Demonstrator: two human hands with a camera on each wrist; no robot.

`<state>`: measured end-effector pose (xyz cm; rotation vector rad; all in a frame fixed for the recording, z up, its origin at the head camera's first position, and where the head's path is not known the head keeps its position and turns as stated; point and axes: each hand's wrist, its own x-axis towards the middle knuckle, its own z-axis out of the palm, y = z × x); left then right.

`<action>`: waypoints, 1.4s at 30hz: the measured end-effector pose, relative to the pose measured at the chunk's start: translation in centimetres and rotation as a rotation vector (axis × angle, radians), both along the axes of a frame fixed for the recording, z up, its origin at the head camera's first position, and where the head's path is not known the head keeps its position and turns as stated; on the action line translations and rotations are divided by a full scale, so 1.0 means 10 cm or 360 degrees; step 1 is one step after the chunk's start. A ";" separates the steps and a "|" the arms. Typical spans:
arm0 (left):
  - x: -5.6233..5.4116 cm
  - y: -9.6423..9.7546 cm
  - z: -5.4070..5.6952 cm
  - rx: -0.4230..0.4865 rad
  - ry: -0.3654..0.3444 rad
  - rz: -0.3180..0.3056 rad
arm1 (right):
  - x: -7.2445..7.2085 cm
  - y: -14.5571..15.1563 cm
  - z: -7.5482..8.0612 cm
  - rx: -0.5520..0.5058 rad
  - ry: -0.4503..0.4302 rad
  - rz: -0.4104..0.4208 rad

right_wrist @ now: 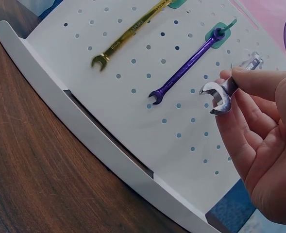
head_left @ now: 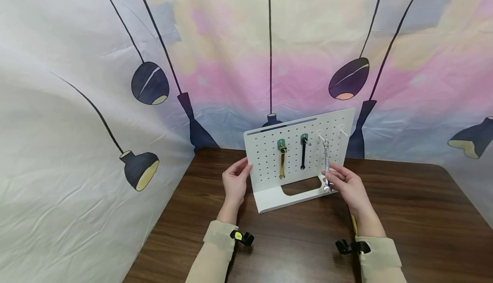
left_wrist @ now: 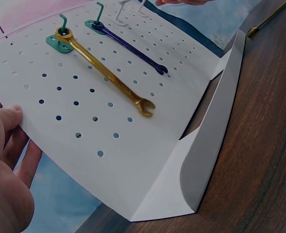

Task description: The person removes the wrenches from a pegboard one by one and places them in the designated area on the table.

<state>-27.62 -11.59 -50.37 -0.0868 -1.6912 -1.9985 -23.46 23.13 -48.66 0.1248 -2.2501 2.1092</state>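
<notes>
A white pegboard stand (head_left: 265, 193) stands tilted on the table. My left hand (head_left: 235, 184) grips its left edge, thumb on the front face and fingers behind. Between thumb and fingers, my right hand (head_left: 348, 186) pinches a silver combination wrench (right_wrist: 225, 94) near its open-jaw end. The wrench's ring end is up at a white hook (head_left: 321, 136), overlapping it in the head view. A gold wrench (left_wrist: 106, 73) hangs by its ring from a green hook (left_wrist: 60, 44) on the left. Beside it a purple wrench (right_wrist: 186, 68) hangs from a second green hook (right_wrist: 220, 36).
Farther right on the board is another white hook (head_left: 344, 133). A thin gold-coloured tool (left_wrist: 269, 19) lies on the brown wooden table (head_left: 292, 248), partly hidden by the right forearm in the head view. A cloth backdrop (head_left: 231, 39) with printed lamps hangs behind the table.
</notes>
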 end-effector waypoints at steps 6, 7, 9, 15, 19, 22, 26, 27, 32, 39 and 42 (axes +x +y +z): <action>0.01 -0.02 -0.01 0.0000 0.0031 -0.0013 | 0.00 -0.03 0.01 -0.0003 -0.0005 -0.0014; 0.01 -0.03 -0.02 0.0001 0.0030 -0.0012 | 0.00 -0.03 0.01 -0.0006 -0.0002 -0.0016; 0.01 -0.03 -0.02 -0.0002 0.0026 -0.0008 | 0.01 -0.05 0.01 -0.0015 0.0006 -0.0022; 0.01 -0.04 -0.03 -0.0014 0.0017 -0.0015 | 0.02 -0.04 0.03 -0.0011 0.0020 -0.0019; 0.01 -0.04 -0.03 -0.0009 0.0004 -0.0009 | 0.03 -0.05 0.07 -0.0012 0.0019 -0.0021; 0.01 -0.05 -0.02 0.0000 -0.0003 -0.0003 | 0.04 -0.06 0.10 -0.0028 0.0012 -0.0026; 0.01 -0.05 -0.01 -0.0002 -0.0006 -0.0007 | 0.05 -0.07 0.13 -0.0072 -0.0004 -0.0031; 0.01 -0.06 -0.02 -0.0003 -0.0008 -0.0010 | 0.06 -0.08 0.13 -0.0089 -0.0010 -0.0034; 0.01 -0.06 -0.02 -0.0007 0.0002 -0.0017 | 0.06 -0.07 0.13 -0.0107 -0.0006 -0.0035; 0.00 -0.03 -0.01 -0.0001 0.0000 -0.0036 | 0.07 -0.05 0.13 -0.0141 0.0003 -0.0046; 0.00 -0.02 -0.01 0.0000 -0.0034 -0.0024 | 0.07 -0.04 0.16 -0.0165 -0.0013 -0.0052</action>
